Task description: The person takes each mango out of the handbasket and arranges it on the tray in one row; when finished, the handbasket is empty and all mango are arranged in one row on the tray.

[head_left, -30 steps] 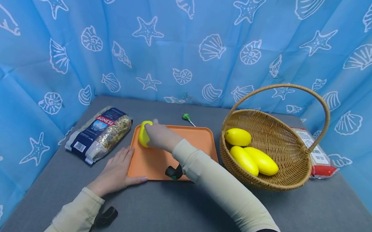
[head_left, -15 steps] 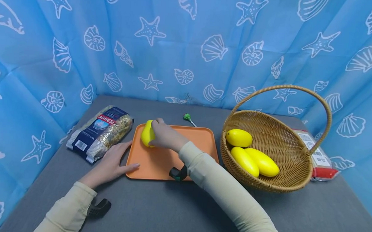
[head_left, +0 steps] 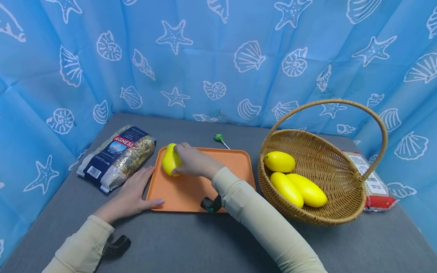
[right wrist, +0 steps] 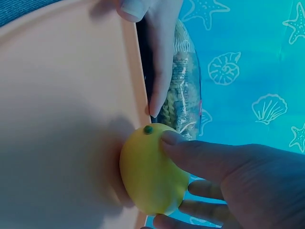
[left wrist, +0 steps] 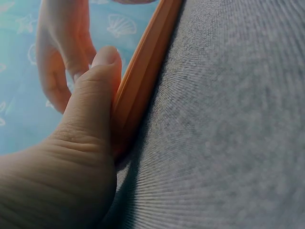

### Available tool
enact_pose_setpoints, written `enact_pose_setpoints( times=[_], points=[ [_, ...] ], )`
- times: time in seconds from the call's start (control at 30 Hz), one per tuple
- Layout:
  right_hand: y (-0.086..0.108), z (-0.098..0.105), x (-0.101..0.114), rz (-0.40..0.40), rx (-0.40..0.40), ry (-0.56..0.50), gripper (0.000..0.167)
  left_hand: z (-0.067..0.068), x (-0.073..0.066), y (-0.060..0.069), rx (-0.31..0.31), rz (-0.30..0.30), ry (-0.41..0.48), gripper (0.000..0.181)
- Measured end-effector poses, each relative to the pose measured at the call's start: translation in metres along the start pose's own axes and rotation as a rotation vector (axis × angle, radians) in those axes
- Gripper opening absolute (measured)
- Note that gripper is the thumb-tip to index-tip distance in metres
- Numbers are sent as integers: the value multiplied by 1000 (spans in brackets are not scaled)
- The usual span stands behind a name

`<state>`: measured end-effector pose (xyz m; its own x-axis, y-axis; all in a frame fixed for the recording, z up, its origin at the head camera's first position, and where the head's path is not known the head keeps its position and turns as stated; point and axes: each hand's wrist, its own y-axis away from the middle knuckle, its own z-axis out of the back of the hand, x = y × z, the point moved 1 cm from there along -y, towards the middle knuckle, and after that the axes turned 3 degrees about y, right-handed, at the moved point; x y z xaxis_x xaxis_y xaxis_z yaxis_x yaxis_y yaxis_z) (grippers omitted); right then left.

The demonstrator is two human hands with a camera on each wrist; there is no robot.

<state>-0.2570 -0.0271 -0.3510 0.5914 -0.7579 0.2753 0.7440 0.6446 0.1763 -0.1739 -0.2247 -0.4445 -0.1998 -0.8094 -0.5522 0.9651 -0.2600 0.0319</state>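
Observation:
A plump yellow mango point(head_left: 170, 159) with a green stem nub is at the left end of the orange tray point(head_left: 239, 166). My right hand point(head_left: 195, 162) holds it, and the right wrist view shows the thumb point(right wrist: 190, 152) on one side of the mango point(right wrist: 152, 171) and fingers at the other. At the tray's left edge rests my left hand point(head_left: 129, 197), fingers straight and thumb spread over the near left corner. In the left wrist view, that thumb point(left wrist: 93, 100) lies against the tray rim point(left wrist: 138, 81).
A wicker basket point(head_left: 348, 191) with several yellow fruits, one of them a mango point(head_left: 280, 161), stands right of the tray. Behind it lies a red and white packet point(head_left: 377, 188). An Agnesi pasta bag point(head_left: 118, 156) lies at left. Beyond the tray is a green lollipop point(head_left: 219, 138).
My left hand has slid a little left along the tray, and the tray's near left corner has shifted slightly left. My right hand still holds the mango, now seen less covered by fingers.

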Motion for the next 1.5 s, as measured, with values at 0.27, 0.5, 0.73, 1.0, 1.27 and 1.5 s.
enact_pose_setpoints(
  times=[0.27, 0.5, 0.73, 1.0, 1.27, 1.5],
  points=[
    [1, 0, 1, 2, -7, 5, 72, -1, 0, -1, -6, -11, -28, 112],
    [3, -1, 1, 15, -9, 20, 72, -2, 1, -1, -7, -10, -37, 111],
    [3, 0, 1, 16, -4, 54, 74, -2, 2, -1, -12, -18, -43, 110],
    [5, 2, 1, 17, 14, 72, 75, -3, 2, -1, -18, -20, -51, 110],
    [25, 10, 7, -6, 11, 113, 77, -8, 1, 2, -25, -28, -49, 108],
    [93, 47, 32, 124, -80, 221, 73, -1, -2, 1, -37, -36, -75, 108]
  ],
)
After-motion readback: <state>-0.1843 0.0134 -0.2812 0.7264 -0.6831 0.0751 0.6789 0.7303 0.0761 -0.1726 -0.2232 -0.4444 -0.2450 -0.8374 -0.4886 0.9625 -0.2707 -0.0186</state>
